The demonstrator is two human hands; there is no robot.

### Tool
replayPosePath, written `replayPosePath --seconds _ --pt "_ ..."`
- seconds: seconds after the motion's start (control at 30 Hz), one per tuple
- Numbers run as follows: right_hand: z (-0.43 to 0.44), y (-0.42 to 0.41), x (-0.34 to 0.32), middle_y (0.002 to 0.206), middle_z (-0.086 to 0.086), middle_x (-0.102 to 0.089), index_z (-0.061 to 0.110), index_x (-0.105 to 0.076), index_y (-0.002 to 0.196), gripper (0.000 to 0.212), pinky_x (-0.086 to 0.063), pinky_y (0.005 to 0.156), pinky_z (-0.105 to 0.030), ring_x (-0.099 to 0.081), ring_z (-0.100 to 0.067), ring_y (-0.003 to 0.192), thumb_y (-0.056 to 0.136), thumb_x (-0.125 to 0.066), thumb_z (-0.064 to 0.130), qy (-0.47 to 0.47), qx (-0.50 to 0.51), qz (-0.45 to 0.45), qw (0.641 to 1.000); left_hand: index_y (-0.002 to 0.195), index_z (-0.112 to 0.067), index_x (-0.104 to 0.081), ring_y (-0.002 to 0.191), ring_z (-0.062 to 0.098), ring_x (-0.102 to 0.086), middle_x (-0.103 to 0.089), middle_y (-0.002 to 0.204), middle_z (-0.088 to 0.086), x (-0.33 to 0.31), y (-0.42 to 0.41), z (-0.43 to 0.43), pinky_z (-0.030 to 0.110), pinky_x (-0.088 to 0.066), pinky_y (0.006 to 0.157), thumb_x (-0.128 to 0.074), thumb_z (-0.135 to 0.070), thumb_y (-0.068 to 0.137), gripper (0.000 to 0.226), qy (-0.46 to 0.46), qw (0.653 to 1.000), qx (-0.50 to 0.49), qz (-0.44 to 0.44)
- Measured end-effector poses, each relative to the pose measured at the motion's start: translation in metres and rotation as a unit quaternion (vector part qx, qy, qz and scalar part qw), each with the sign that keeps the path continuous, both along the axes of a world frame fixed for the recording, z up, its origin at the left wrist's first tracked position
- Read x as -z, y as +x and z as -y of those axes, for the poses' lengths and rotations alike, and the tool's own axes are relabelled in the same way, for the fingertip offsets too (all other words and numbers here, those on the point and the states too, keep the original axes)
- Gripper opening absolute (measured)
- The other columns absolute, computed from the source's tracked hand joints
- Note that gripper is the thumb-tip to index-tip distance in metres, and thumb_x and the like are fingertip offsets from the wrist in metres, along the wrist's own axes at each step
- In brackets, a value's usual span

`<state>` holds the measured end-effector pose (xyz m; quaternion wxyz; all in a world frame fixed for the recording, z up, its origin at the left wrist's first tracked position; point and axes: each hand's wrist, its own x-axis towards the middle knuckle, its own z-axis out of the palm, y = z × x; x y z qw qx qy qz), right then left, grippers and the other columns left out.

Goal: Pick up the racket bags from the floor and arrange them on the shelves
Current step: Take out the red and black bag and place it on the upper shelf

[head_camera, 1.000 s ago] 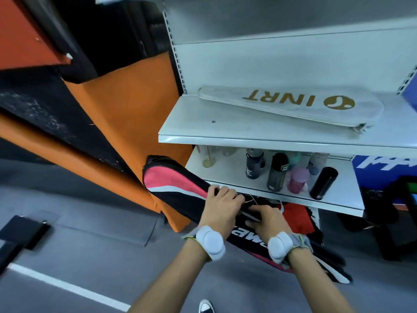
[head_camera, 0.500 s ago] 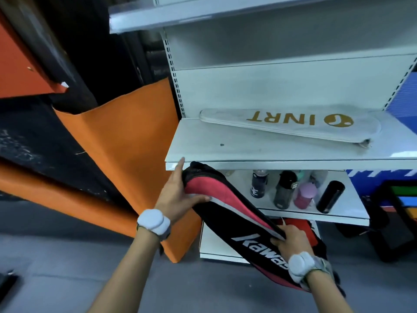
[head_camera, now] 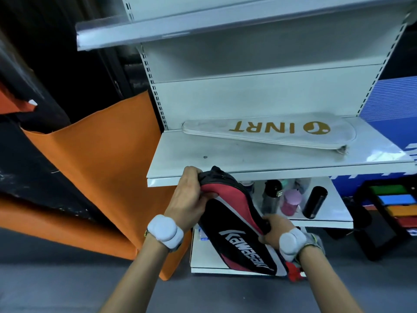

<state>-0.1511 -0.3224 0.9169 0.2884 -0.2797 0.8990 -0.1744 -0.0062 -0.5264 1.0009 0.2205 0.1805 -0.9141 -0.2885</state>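
I hold a black, red and white racket bag [head_camera: 234, 227] with white lettering, tilted, its top end just below the front edge of the white middle shelf [head_camera: 248, 154]. My left hand [head_camera: 187, 199] grips the bag's upper end. My right hand [head_camera: 274, 229] grips its right edge lower down. A white racket bag [head_camera: 270, 132] with gold letters lies flat at the back of that shelf. The red tail of the held bag [head_camera: 293, 271] hangs near the floor.
Several drink bottles [head_camera: 291, 199] stand on the lower shelf. Another shelf [head_camera: 158, 30] hangs above. An orange and black mat [head_camera: 94, 159] leans at the left. A dark rack with coloured items [head_camera: 392, 213] stands at the right. Grey floor below.
The bag has been lifted from low by the bottom shelf up to the middle shelf's edge. My left hand moved to its top end, and my view rose.
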Motion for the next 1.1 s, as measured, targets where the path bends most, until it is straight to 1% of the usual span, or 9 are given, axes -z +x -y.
replayPosePath --seconds 0.13,0.17,0.27,0.4,0.53,0.7,0.87,0.97,1.1 --pt "0.008 -0.014 -0.055 0.11 0.001 -0.074 0.026 -0.068 0.114 0.04 -0.05 0.099 -0.03 -0.068 -0.017 0.104 0.086 -0.054 0.001 -0.227 0.075 -0.033 0.971 0.102 -0.019 -0.037 0.086 0.021 -0.052 -0.05 0.102 0.006 -0.007 -0.013 -0.01 0.024 -0.04 0.07 -0.07 -0.02 0.088 0.035 -0.023 1.0 -0.004 0.001" --pt "0.011 -0.014 -0.071 0.105 0.005 -0.074 0.029 -0.068 0.113 0.033 -0.052 0.095 -0.03 -0.068 -0.013 0.099 0.09 -0.056 0.009 -0.297 0.094 -0.052 0.949 0.102 -0.017 -0.038 0.087 0.022 -0.052 -0.05 0.102 0.007 -0.007 -0.015 -0.013 0.023 -0.038 0.07 -0.07 -0.02 0.088 0.035 -0.03 1.0 -0.006 -0.001" --pt "0.019 -0.004 -0.116 0.086 0.021 -0.069 0.043 -0.067 0.103 0.023 -0.047 0.069 -0.006 -0.064 0.003 0.077 0.083 -0.065 0.055 -0.407 0.057 -0.066 0.909 0.104 -0.012 -0.041 0.088 0.027 -0.052 -0.049 0.102 0.01 -0.009 -0.022 -0.021 0.033 -0.043 0.071 -0.07 -0.019 0.087 0.034 -0.041 0.999 -0.015 -0.002" --pt "0.034 0.006 -0.136 0.084 0.019 -0.07 0.041 -0.07 0.093 0.04 -0.044 0.066 -0.006 -0.064 0.004 0.077 0.063 -0.077 0.065 -0.357 -0.004 -0.081 0.931 0.104 -0.008 -0.041 0.085 0.032 -0.053 -0.049 0.1 0.012 -0.011 -0.03 -0.031 0.05 -0.047 0.069 -0.066 -0.019 0.088 0.031 -0.048 0.999 -0.024 0.004" --pt "0.04 0.003 -0.132 0.075 0.019 -0.073 0.033 -0.076 0.081 0.033 -0.042 0.06 -0.001 -0.066 0.008 0.072 0.059 -0.085 0.055 -0.398 0.04 -0.051 0.915 0.101 -0.013 -0.039 0.081 0.025 -0.051 -0.048 0.098 0.009 -0.012 -0.03 -0.032 0.041 -0.046 0.064 -0.066 -0.019 0.089 0.03 -0.045 0.999 -0.023 -0.009" --pt "0.042 0.0 -0.128 0.075 0.024 -0.074 0.032 -0.078 0.075 0.014 -0.05 0.076 -0.015 -0.068 0.006 0.077 0.074 -0.078 0.046 -0.423 0.091 -0.004 0.901 0.102 -0.013 -0.041 0.081 0.023 -0.049 -0.046 0.099 0.007 -0.012 -0.026 -0.03 0.028 -0.037 0.066 -0.068 -0.017 0.088 0.03 -0.057 0.998 -0.028 -0.019" --pt "0.049 0.002 -0.113 0.078 0.016 -0.068 0.023 -0.067 0.08 0.02 -0.044 0.072 -0.024 -0.063 -0.008 0.079 0.086 -0.063 0.042 -0.374 0.168 -0.062 0.91 0.104 -0.009 -0.044 0.085 0.028 -0.048 -0.045 0.099 0.007 -0.007 -0.025 -0.034 0.033 -0.04 0.071 -0.067 -0.014 0.087 0.029 -0.087 0.995 -0.047 -0.018" --pt "0.047 -0.008 -0.095 0.085 -0.002 -0.064 0.012 -0.06 0.087 0.025 -0.037 0.073 -0.029 -0.06 -0.029 0.091 0.093 -0.054 0.036 -0.314 0.211 -0.026 0.925 0.1 -0.018 -0.038 0.084 0.022 -0.046 -0.043 0.1 0.004 -0.005 -0.021 -0.028 0.021 -0.031 0.069 -0.069 -0.017 0.088 0.033 -0.066 0.996 -0.053 -0.023" --pt "0.046 -0.008 -0.071 0.078 -0.001 -0.058 0.011 -0.056 0.087 0.024 -0.029 0.065 -0.026 -0.056 -0.031 0.086 0.095 -0.053 0.033 -0.309 0.238 0.006 0.921 0.1 -0.022 -0.036 0.084 0.019 -0.045 -0.041 0.101 0.002 -0.001 -0.018 -0.027 0.026 -0.038 0.071 -0.068 -0.018 0.09 0.034 -0.033 0.998 -0.051 -0.012"
